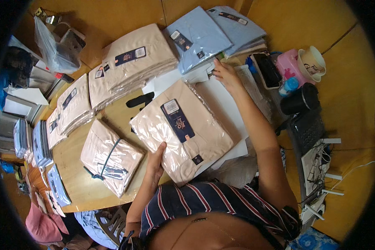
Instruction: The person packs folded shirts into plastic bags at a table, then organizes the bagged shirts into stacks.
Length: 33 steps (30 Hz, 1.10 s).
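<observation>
A packet (204, 110) is in the middle. Left of it, a tied bundle (112, 152) lies on the table (71, 166). Piles of packets (143, 66) sit behind them. A paper cup (313, 62) is off to the right.

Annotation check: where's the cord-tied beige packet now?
In the head view, the tied packet lies on the table, left of centre, just left of the left hand.

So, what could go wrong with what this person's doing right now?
Two things, perhaps. Only the left hand is gripping the shiny, plastic-wrapped beige package, with the thumb over one edge, so it could slip or tilt. The right hand is away from it, beside some small white pieces near the blue packages; a careless sweep might scatter those pieces.
</observation>
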Tool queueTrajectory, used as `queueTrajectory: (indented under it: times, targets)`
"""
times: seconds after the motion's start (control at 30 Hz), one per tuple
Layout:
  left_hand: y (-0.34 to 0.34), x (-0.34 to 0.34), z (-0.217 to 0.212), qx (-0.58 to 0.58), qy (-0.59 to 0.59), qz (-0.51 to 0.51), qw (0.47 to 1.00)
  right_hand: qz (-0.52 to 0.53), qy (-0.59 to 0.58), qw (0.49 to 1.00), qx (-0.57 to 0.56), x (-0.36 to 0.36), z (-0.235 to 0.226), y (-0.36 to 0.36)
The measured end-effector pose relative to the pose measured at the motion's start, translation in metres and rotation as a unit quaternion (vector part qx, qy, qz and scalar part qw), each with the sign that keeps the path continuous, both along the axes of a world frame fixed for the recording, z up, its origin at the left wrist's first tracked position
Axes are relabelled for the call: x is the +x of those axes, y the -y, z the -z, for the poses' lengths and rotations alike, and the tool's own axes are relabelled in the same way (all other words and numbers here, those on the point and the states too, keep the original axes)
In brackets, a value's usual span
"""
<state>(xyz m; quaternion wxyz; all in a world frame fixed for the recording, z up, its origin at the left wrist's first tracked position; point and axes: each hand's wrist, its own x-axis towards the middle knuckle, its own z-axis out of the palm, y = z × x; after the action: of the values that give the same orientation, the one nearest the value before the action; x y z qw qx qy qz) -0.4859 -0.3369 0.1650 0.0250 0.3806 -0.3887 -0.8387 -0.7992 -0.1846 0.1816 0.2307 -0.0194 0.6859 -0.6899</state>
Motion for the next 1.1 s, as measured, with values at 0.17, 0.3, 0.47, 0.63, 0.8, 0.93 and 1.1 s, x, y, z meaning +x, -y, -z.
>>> queueTrajectory:
  times: [0.17,0.3,0.47,0.63,0.8,0.93,1.1]
  targets:
    - [0.003,0.003,0.005,-0.003,0.010,0.014,1.000,0.163,0.059,0.978,-0.116,-0.035,-0.006,0.078]
    - [0.003,0.006,0.001,0.006,0.009,-0.005,1.000,0.216,-0.364,0.903,0.071,-0.056,-0.054,0.084]
    - [0.001,0.004,-0.007,-0.010,0.017,-0.039,0.999,0.215,-0.376,0.882,-0.187,-0.097,-0.115,0.025]
    - [-0.001,-0.004,-0.002,-0.052,0.020,-0.023,0.998,0.344,-0.357,0.868,-0.003,-0.174,-0.057,-0.044]
    - [-0.003,-0.004,-0.006,-0.043,0.005,-0.021,0.999,0.353,-0.137,0.917,0.129,-0.203,-0.059,-0.051]
    - [-0.003,-0.001,-0.007,-0.055,0.019,-0.027,0.998,0.171,-0.052,0.981,0.081,-0.182,-0.076,-0.055]
    - [0.000,0.005,-0.001,-0.037,0.015,-0.038,0.998,-0.002,-0.217,0.918,0.332,-0.050,-0.107,-0.040]
